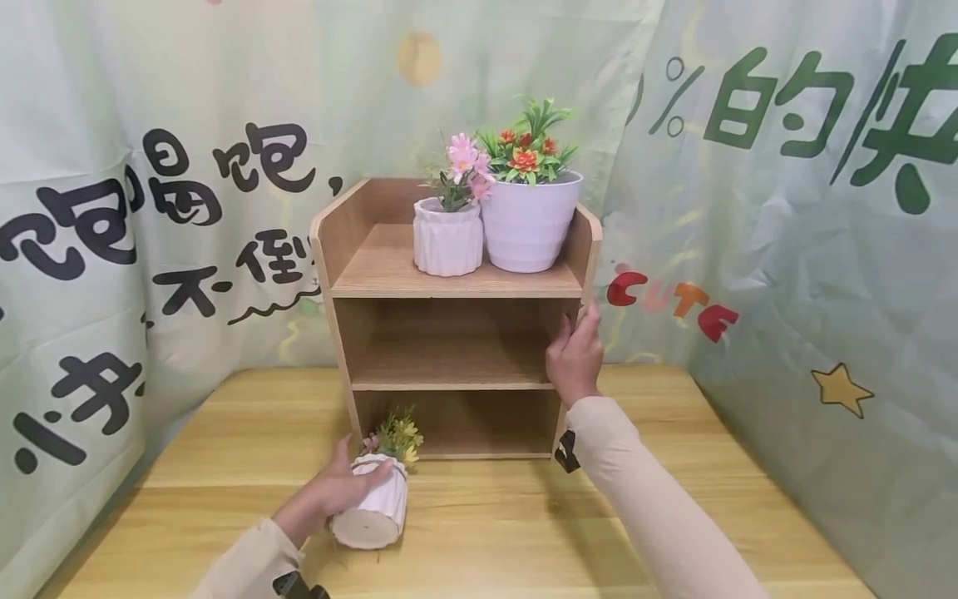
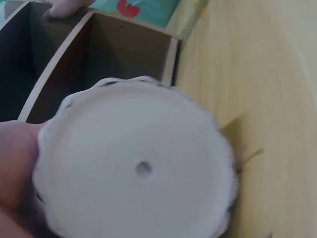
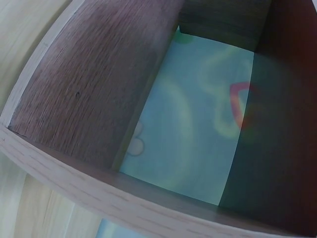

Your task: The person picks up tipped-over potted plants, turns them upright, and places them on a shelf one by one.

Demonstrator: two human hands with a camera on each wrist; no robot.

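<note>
Left hand (image 1: 318,499) grips a small white ribbed ceramic pot (image 1: 372,503) of yellow-green artificial flowers, tipped on its side on the light wooden table (image 1: 674,416) just before the bottom compartment; right hand (image 1: 575,358) clasps the right front edge of the three-tier wooden shelf unit (image 1: 352,249)
Judgement: the pot should be turned upright first, then carried in level, with the right hand bracing the shelf against sliding. Top tier carries a white ribbed pot with pink flowers (image 1: 447,237) touching a larger white round pot with orange flowers (image 1: 530,218). Middle and bottom compartments show nothing inside. A printed fabric backdrop (image 1: 786,208) hangs close behind; the low opening may catch the foliage
</note>
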